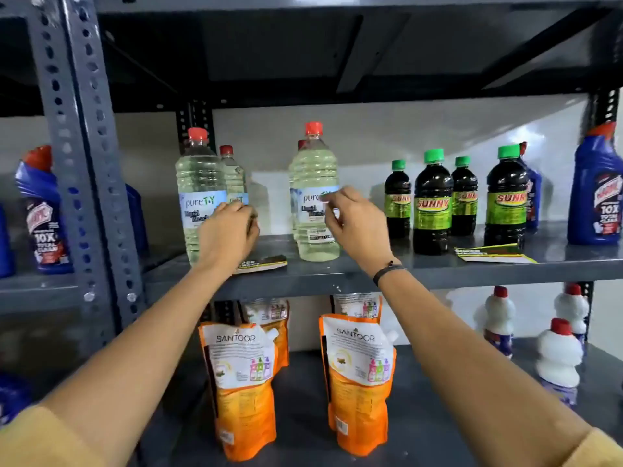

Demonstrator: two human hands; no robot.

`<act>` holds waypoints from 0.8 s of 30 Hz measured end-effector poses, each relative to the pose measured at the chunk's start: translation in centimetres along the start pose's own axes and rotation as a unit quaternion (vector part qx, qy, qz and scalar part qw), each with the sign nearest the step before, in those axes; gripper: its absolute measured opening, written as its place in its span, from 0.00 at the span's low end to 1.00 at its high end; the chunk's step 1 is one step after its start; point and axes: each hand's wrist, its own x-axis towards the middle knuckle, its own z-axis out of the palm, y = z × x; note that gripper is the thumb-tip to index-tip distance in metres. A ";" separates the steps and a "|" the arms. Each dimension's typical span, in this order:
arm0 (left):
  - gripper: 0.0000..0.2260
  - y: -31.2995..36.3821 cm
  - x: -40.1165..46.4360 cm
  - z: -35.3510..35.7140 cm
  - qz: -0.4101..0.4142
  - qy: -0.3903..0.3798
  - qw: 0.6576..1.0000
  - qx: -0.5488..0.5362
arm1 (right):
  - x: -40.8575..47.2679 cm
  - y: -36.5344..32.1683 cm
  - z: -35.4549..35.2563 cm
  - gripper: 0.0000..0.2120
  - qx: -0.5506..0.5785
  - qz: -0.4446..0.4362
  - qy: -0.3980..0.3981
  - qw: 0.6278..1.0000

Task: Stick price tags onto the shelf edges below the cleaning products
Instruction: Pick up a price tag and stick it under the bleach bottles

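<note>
A yellow, green and black price tag (pixel 261 262) lies flat on the grey shelf (pixel 303 281), beside the clear Purety bleach bottles (pixel 199 197). A second tag (pixel 492 254) rests in front of the dark Sunny bottles (pixel 433 203). My left hand (pixel 229 234) hovers above the first tag with its fingers curled; whether it holds anything is hidden. My right hand (pixel 354 220) is raised in front of another Purety bottle (pixel 315 197), thumb and forefinger pinched on a small pale piece (pixel 328 197) that blends with the bottle's label.
Blue toilet-cleaner bottles stand at the far left (pixel 42 214) and far right (pixel 595 190). On the lower shelf stand orange Santoor pouches (pixel 242 382) and white bottles with red caps (pixel 558 352). A perforated grey upright (pixel 91 163) rises at the left.
</note>
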 end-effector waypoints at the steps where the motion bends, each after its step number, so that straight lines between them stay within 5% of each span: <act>1: 0.08 -0.8 -0.6 -0.1 -0.016 -0.034 0.999 0.008 | 0.3 -0.7 0.9 0.10 0.016 -0.004 -0.037 0.999; 6: 0.08 -3.5 -2.3 0.2 -0.008 -0.105 0.994 0.037 | 1.2 -3.7 4.7 0.14 0.008 -0.029 -0.256 0.966; 11: 0.09 -3.9 -2.1 0.0 0.021 -0.182 0.981 0.066 | 1.1 -4.6 6.8 0.12 -0.085 -0.007 -0.343 0.936; 18: 0.11 -3.9 -2.0 0.0 -0.013 -0.263 0.961 0.084 | 1.2 -4.6 7.3 0.12 -0.066 0.023 -0.362 0.930; 24: 0.09 -3.4 -2.4 -0.1 -0.043 -0.234 0.970 0.047 | 0.8 -4.6 7.2 0.10 -0.065 0.027 -0.324 0.944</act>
